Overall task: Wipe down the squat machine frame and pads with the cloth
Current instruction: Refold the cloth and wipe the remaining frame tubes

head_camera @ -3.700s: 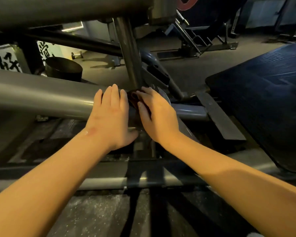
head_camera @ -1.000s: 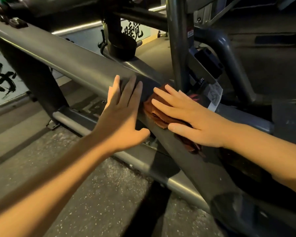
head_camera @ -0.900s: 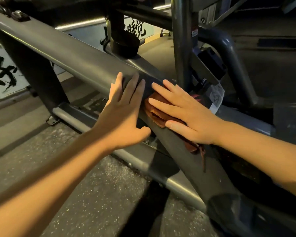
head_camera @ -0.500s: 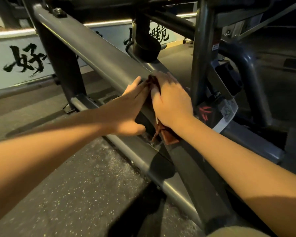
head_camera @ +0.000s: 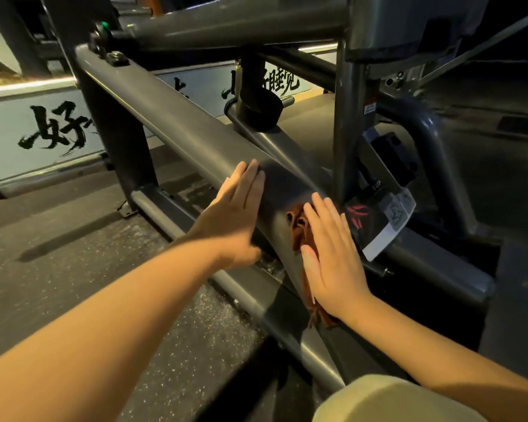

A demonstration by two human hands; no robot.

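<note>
My flat right hand [head_camera: 333, 254] is pressing the cloth [head_camera: 301, 231] onto the frame beam [head_camera: 177, 129], running upper left to lower right; my left hand [head_camera: 235, 220], fingers straight, is resting alongside.

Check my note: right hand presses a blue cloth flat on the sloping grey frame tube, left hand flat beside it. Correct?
Not blue: the head view shows a reddish-brown cloth. The right hand does press it flat on the sloping grey frame tube, left hand flat beside it.
</note>
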